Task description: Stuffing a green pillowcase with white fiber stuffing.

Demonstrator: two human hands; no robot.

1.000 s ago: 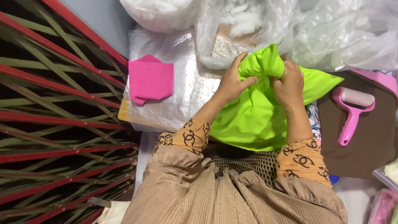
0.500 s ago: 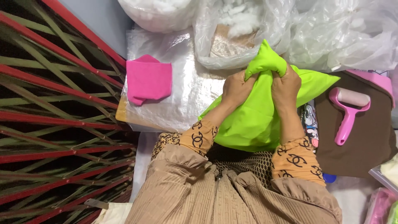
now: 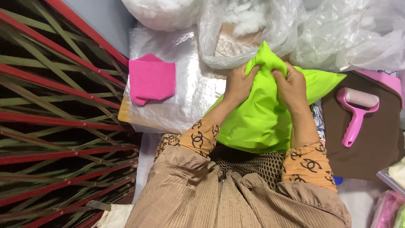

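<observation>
I see clear plastic bags (image 3: 295, 33) of white stuffing heaped along the far edge of the tabletop (image 3: 190, 93). Nearer me, the lime-green cushion cover (image 3: 261, 118) sits puffed in my lap, its top corner now pulled lower than half a second ago. My left hand (image 3: 238, 84) and right hand (image 3: 291, 86) both pinch that corner shut, side by side. A pink cloth (image 3: 152, 80) lies well left, a pink lint roller (image 3: 356, 112) right.

left hand (image 3: 239, 85) + right hand (image 3: 291, 86) both pinching top of lime green cushion cover (image 3: 261, 122) | pink folded cloth (image 3: 152, 80) left, apart | pink lint roller (image 3: 356, 110) right | stuffing bags (image 3: 249, 29) behind
</observation>
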